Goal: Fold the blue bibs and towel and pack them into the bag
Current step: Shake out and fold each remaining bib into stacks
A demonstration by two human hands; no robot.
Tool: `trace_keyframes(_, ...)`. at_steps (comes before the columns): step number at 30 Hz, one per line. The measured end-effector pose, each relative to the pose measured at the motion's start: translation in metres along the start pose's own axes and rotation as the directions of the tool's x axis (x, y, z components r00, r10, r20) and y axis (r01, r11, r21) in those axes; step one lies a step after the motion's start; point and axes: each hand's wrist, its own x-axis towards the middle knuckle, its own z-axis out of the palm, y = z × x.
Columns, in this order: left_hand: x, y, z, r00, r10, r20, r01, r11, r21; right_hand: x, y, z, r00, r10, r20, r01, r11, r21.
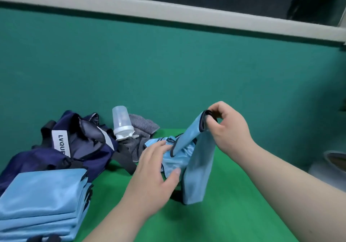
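My right hand (pixel 227 127) pinches the dark-trimmed top edge of a light blue bib (pixel 198 170) and holds it up so it hangs down to the green table. My left hand (pixel 155 172) reaches under it with fingers spread, touching crumpled blue bibs (pixel 172 159) lying behind. A stack of folded blue bibs (pixel 43 200) sits at the near left. The navy bag (pixel 80 148) with a white label lies open behind the stack. A grey towel (pixel 142 127) is bunched at the back, beside the bag.
A clear plastic bottle (pixel 121 122) with a white cap lies tilted on the grey towel. A black bag strap (pixel 125 159) trails across the green table (pixel 234 219). A teal wall stands right behind everything.
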Motion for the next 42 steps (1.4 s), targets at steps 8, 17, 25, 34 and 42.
trace_keyframes(8, -0.026, 0.099, -0.083, 0.992, 0.007, -0.124, -0.019, 0.996, -0.089, -0.049, -0.095, -0.064, 0.991, -0.097, 0.095, 0.092, 0.994, 0.052)
trace_keyframes(17, -0.074, 0.169, -0.172, 0.951, -0.195, -0.238, 0.129, 0.955, -0.268, -0.115, -0.153, -0.100, 0.945, -0.113, 0.308, 0.069, 0.987, 0.148)
trace_keyframes(25, -0.118, 0.161, -0.220, 0.908, -0.331, -0.258, 0.287, 0.938, -0.193, -0.218, -0.145, -0.068, 0.771, 0.024, 0.637, -0.291, 0.902, 0.318)
trace_keyframes(34, -0.168, 0.118, -0.258, 0.820, -0.518, -0.244, 0.526, 0.850, -0.037, -0.232, -0.144, -0.094, 0.740, 0.028, 0.672, -0.280, 0.922, 0.269)
trace_keyframes(42, -0.220, 0.104, -0.238, 0.711, -0.695, -0.104, 0.700, 0.714, 0.020, -0.221, -0.168, -0.102, 0.780, -0.035, 0.625, -0.049, 0.992, 0.117)
